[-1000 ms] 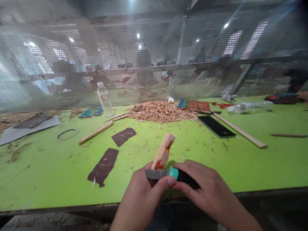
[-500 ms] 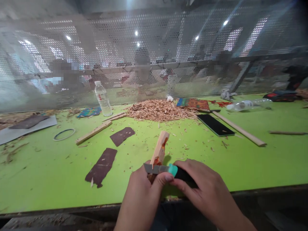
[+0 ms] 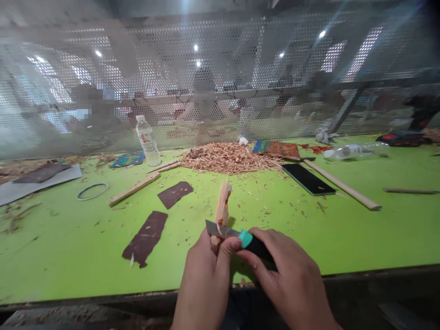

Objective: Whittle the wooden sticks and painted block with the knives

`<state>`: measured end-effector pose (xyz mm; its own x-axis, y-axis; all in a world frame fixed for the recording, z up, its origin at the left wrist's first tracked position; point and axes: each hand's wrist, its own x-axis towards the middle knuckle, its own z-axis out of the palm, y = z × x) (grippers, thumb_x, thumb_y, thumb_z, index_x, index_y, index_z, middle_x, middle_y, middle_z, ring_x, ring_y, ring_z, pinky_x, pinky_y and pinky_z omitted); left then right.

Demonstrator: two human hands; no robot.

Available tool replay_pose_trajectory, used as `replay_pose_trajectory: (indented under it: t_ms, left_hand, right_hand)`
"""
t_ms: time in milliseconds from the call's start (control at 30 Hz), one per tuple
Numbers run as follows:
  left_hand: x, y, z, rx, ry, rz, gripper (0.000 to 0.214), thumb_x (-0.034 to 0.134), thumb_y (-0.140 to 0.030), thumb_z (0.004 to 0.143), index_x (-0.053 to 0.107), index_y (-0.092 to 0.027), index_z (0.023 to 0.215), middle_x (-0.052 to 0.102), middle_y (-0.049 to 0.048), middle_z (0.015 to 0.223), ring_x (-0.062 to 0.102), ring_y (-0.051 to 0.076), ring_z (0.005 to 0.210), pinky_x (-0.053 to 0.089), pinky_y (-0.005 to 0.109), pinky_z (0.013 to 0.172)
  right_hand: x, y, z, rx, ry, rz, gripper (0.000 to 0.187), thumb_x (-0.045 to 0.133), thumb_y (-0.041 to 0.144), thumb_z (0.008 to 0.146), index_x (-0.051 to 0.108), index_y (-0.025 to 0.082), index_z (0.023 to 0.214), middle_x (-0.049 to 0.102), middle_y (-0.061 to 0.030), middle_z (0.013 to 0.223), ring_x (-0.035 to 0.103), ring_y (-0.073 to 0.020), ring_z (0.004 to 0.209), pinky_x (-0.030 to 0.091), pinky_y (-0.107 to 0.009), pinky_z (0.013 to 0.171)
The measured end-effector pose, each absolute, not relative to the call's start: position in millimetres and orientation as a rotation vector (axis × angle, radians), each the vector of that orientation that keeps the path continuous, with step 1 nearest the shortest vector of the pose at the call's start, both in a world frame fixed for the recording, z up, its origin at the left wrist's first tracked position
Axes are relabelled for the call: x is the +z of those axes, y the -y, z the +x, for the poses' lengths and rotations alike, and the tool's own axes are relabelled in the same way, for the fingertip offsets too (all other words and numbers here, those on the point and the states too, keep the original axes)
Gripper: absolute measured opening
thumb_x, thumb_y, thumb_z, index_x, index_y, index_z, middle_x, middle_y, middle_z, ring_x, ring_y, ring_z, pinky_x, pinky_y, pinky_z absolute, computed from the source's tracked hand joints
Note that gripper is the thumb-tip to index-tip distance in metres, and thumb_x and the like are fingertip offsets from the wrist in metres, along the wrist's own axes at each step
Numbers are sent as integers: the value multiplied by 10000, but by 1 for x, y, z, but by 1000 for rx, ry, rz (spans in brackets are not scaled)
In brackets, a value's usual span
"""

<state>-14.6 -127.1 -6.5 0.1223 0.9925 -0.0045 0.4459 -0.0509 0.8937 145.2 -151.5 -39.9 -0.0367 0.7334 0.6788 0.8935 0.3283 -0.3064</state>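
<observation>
My left hand (image 3: 206, 270) is closed round the lower end of a short wooden stick (image 3: 222, 206) with red paint marks, held upright over the near edge of the green table (image 3: 68, 247). Its thumb presses against the back of a knife blade. My right hand (image 3: 282, 275) grips the knife (image 3: 237, 236) by its black handle with a teal collar. The blade lies across the stick, just above my left fingers.
A heap of wood shavings (image 3: 228, 158) lies mid-table, with a water bottle (image 3: 147, 141), dark sandpaper sheets (image 3: 146, 236), wooden sticks (image 3: 134, 188), a black phone (image 3: 308, 178), a ring (image 3: 92, 191) and a long stick (image 3: 343, 185). A perforated metal screen (image 3: 220, 78) closes the far side; people sit behind it.
The stick has turned more edge-on and shifted slightly left. The knife blade has slid up the stick, away from me, and both hands have moved a little forward.
</observation>
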Motion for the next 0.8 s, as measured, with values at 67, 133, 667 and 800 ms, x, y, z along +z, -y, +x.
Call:
replay_pose_trajectory:
  t_ms: [67,133,667,800]
  left_hand:
    - [-5,127,-14,885,-1448,1613,388,482,-582,981,546,-231,829,585,9,700,562,215,668,359,294,607]
    - [-4,128,-12,886,-1463,1607,388,470,-586,985,560,-229,861,617,23,722,585,232,689,363,301,621]
    - [3,129,-1,911,-1706,1519,380,409,-557,1017,557,-247,855,671,59,749,643,292,742,321,307,632]
    - [5,132,0,910,-1691,1492,448,384,-622,1008,571,-241,861,666,58,745,609,270,700,319,305,622]
  right_hand:
    - [-38,151,143,-275,1793,-1448,342,516,508,1038,641,192,1079,737,-62,884,693,-243,761,463,-342,689]
    - [-38,150,142,-276,1767,-1459,345,519,513,1036,642,194,1079,738,-62,896,693,-244,779,466,-341,705]
    - [-36,145,124,-272,1635,-1532,421,475,580,1033,661,202,1036,735,-51,859,695,-243,761,465,-329,663]
    - [-32,140,124,-242,1619,-1551,442,467,598,1028,671,206,1032,753,-65,872,717,-249,763,470,-320,632]
